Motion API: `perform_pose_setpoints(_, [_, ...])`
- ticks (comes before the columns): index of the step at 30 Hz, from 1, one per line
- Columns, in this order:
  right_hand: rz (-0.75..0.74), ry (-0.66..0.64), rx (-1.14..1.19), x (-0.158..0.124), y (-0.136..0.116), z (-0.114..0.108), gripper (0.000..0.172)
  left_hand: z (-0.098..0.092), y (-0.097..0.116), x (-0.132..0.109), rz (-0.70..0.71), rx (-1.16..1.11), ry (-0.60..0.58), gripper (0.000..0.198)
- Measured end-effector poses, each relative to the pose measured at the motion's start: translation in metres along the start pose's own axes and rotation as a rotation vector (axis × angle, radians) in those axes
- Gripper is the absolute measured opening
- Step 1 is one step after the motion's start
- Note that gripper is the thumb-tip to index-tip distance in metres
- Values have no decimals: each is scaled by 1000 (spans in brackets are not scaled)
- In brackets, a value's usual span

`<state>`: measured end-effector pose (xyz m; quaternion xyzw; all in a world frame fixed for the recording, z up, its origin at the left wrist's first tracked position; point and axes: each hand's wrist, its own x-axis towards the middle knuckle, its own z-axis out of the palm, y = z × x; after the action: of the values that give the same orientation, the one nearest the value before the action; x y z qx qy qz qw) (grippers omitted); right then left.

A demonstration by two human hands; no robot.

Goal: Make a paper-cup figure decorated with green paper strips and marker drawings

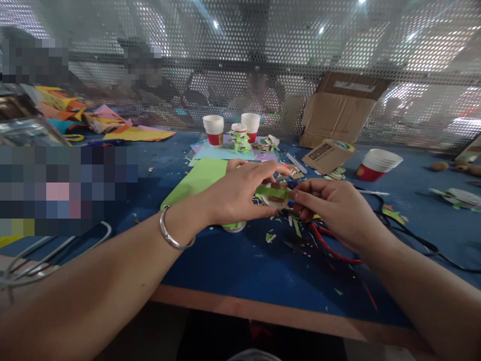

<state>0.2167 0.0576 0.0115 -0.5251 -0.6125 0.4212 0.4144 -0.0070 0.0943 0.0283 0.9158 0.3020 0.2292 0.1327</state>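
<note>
My left hand [236,193] is closed, pinching a green paper strip [271,191] against a small white paper cup [276,196] with a brown band. My right hand [330,205] is closed too, gripping the other end of the strip and the cup's side. Both hands hover just above the blue tabletop [233,255]. Under my left hand stands another cup with green trim [233,226], mostly hidden. A silver bangle [171,235] circles my left wrist. A green paper sheet [197,180] lies just behind my left hand.
Paper scraps [285,230] and red-handled scissors [330,248] lie under my right hand. Stacked red-and-white cups [213,129], decorated cups [240,136], a toppled cup stack [378,164] and a cardboard box [338,113] stand farther back. Coloured paper [112,125] piles at the left. A perforated screen [263,60] closes the back.
</note>
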Motion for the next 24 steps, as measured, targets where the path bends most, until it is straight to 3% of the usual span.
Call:
perform_pose_setpoints(6, [-44,-17,-121,1,1,-3,29,-1,2,1,-23,17,16,58])
perform_pose_setpoints(13, [-4,-25,-104,0,-4,-4,37,0,0,2,-30,17,50,58])
perform_pose_setpoints(24, [43,26,0,0,-8,-3,26,-3,2,3,-37,31,77,61])
